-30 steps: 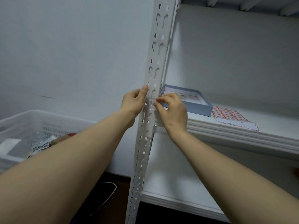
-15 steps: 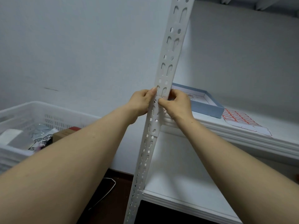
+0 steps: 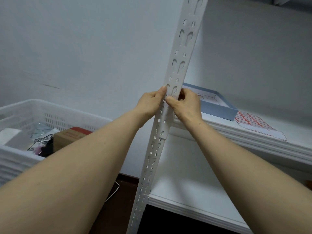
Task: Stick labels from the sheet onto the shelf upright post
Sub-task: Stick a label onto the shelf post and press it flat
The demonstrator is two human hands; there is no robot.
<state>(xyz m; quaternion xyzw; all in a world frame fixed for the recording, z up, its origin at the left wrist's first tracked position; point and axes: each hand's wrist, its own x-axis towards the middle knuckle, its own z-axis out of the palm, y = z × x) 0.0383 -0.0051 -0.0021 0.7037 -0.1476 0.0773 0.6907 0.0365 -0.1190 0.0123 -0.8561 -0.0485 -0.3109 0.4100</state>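
thin paper label (image 3: 171, 96), seemingly pinned under both thumbs on front of white slotted post (image 3: 181, 53). left hand (image 3: 149, 105), right hand (image 3: 186, 108) curled round post edges, pinching. light, floppy, tacky; best pressed from middle outward. label sheet (image 3: 253, 122) flat on shelf (image 3: 236, 132), apart from hands.

The single head-worn camera looked forward and slightly down, close to the shelf upright post (image 3: 180, 49), which crossed the frame from 6 toward 1 o'clock. Its wide view took in a crate (image 3: 55, 105) at 9 o'clock and the shelf (image 3: 253, 141) at 3.
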